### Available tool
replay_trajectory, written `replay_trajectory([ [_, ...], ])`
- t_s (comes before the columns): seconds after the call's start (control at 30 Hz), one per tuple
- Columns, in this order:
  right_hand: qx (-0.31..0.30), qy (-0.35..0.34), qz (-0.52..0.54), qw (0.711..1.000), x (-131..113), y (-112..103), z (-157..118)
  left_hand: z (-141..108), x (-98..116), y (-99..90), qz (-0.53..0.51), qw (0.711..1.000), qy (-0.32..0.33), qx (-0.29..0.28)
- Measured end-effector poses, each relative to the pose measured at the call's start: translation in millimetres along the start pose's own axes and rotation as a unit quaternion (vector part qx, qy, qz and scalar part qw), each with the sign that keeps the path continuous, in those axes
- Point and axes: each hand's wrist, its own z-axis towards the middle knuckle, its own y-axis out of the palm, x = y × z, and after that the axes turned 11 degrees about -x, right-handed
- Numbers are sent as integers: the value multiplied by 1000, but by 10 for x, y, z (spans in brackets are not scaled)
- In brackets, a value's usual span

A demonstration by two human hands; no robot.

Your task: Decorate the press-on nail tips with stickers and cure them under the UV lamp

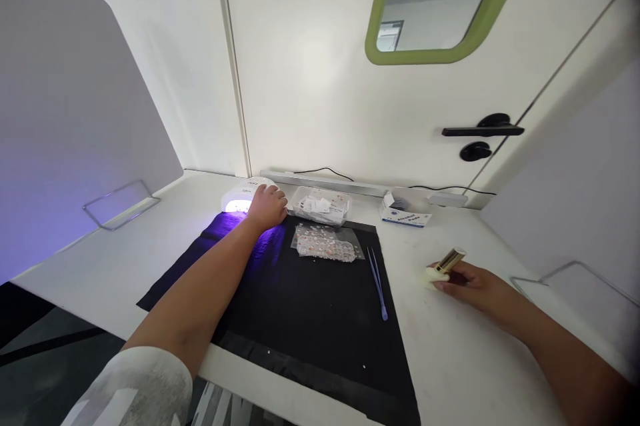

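Note:
A white nail lamp (231,201) glows violet at the back left of the black mat. My left hand (269,206) lies over the lamp's right side with its fingers bent round it, and my forearm crosses the mat's left part. Off the mat, on the white table at the right, my right hand (465,279) grips a nail polish bottle (450,262) with a gold cap. The bottle leans to the right, and its pale base is at or just above the tabletop. Blue tweezers (378,286) lie along the mat's right edge, between my hands.
Clear packets of small decorations (327,244) lie at the back of the black mat (310,319). Behind them stands a clear plastic box (320,206) with packets inside. An alcohol pads box (404,209) stands open at the back right. Wire stands are at both sides.

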Motion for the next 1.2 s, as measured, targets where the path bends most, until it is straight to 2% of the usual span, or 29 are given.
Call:
replay_trajectory([
  [0.07,-54,1,55,997,-11,-32,-9,2,4,-8,-3,1000,-1,0],
  [0.17,-59,-32,73,995,-48,-58,-45,2,11,-30,-11,1000,2,4],
  [0.33,-38,-39,57,997,-98,-49,-89,3,-1,-46,-17,1000,13,11],
  [0.87,-55,-43,26,997,-145,-21,-103,0,30,-80,-3,1000,-14,-4],
  [1.2,-55,-41,30,997,-151,-24,-109,-1,27,-82,4,1000,-5,-7],
])
